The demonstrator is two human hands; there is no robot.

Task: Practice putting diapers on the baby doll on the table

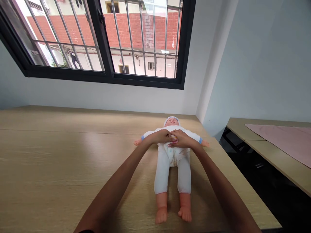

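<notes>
So in my head view there's a baby doll (161,176) flat on its back on the wooden desk (73,168), feet toward me, arms spread, white outfit with blue cuffs. My left hand (163,136) and right hand (181,138) meet over its belly at the top of the diaper (173,156), fingers curled in, barely open. Can't tell if either one's actually pinching it, too small. Pink cloth (282,137) lies on desk number 2 off right, and a barred window (143,38) sits up ahead.
</notes>
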